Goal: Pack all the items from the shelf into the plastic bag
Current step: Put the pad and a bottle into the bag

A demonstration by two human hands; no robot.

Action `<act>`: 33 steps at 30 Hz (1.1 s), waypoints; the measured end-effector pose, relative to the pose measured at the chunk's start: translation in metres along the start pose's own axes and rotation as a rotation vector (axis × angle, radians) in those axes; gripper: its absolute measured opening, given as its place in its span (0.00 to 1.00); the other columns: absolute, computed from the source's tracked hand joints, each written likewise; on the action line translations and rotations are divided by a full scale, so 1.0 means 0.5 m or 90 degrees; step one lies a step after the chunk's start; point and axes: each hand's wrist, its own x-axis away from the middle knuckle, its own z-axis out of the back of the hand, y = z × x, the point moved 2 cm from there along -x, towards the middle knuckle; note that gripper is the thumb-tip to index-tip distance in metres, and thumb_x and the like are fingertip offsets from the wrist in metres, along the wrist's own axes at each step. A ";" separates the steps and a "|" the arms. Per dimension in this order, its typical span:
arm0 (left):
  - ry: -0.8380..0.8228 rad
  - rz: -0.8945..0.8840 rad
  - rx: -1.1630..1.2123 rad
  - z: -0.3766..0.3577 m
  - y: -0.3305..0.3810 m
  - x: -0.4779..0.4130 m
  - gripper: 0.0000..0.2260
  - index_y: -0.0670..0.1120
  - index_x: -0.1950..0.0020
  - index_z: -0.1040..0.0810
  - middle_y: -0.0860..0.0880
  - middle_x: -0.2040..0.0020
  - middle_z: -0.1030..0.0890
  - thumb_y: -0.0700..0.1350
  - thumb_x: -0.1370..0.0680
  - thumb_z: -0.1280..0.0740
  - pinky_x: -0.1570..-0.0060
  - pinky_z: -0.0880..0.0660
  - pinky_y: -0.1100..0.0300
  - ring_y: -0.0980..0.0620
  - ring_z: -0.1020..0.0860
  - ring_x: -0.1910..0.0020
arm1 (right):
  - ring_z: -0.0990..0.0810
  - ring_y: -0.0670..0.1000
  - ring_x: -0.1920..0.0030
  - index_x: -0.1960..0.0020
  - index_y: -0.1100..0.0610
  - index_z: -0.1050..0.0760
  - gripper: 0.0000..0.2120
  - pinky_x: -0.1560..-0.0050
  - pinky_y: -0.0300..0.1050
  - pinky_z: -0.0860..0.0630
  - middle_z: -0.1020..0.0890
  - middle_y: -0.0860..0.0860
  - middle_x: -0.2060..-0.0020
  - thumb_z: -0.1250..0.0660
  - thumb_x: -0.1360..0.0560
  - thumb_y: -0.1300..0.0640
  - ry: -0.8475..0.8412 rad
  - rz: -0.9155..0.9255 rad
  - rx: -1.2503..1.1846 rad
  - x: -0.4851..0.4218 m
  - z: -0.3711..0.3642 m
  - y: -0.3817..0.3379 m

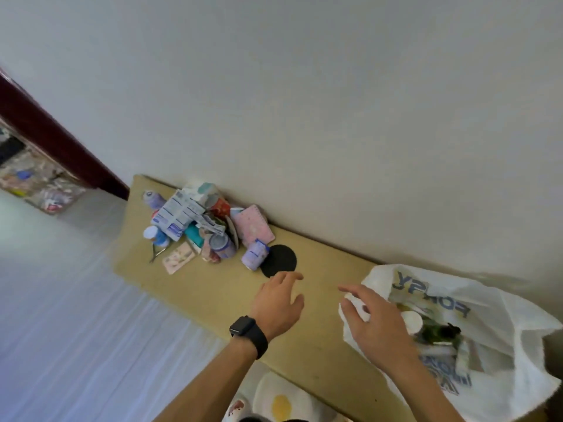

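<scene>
Two hands: left hand (278, 303), loose and empty, reaches toward the pile (198, 220) on the shelf (219, 284); right hand (377, 321) at the bag (518, 345) rim, likely to hold it open, grip unclear.

We are recording a black watch (248, 332) being worn on the wrist of the left hand (278, 303): a dark, rounded rectangular face on a broad matte black strap. We are seeing the right hand (374, 324) and both arms showing bare to the frame edge.
</scene>
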 end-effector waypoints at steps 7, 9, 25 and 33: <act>-0.021 0.146 0.006 0.047 -0.192 -0.015 0.24 0.52 0.28 0.34 0.49 0.31 0.30 0.51 0.23 0.35 0.37 0.30 0.53 0.47 0.28 0.35 | 0.29 0.47 0.33 0.30 0.46 0.31 0.22 0.33 0.42 0.33 0.27 0.44 0.33 0.35 0.23 0.46 -0.196 -0.008 0.130 -0.121 -0.191 -0.033; -0.045 0.164 0.006 0.048 -0.241 -0.043 0.26 0.51 0.27 0.36 0.48 0.30 0.32 0.51 0.24 0.34 0.37 0.29 0.52 0.46 0.29 0.35 | 0.29 0.49 0.32 0.28 0.46 0.33 0.24 0.33 0.45 0.31 0.28 0.46 0.31 0.35 0.23 0.44 -0.245 -0.059 0.169 -0.162 -0.240 -0.023; -0.247 -0.008 -0.078 -0.064 -0.428 -0.385 0.35 0.58 0.22 0.50 0.43 0.25 0.45 0.46 0.23 0.34 0.39 0.27 0.49 0.39 0.30 0.34 | 0.31 0.60 0.34 0.27 0.57 0.39 0.42 0.35 0.51 0.33 0.33 0.57 0.32 0.27 0.33 0.38 -0.091 -0.423 0.321 -0.474 -0.497 0.062; -0.253 -0.062 -0.173 -0.082 -0.494 -0.290 0.30 0.59 0.28 0.43 0.45 0.33 0.36 0.45 0.25 0.34 0.44 0.29 0.51 0.42 0.31 0.41 | 0.29 0.60 0.39 0.34 0.54 0.33 0.33 0.48 0.49 0.33 0.25 0.55 0.39 0.29 0.31 0.37 -0.099 -0.486 0.346 -0.478 -0.521 0.098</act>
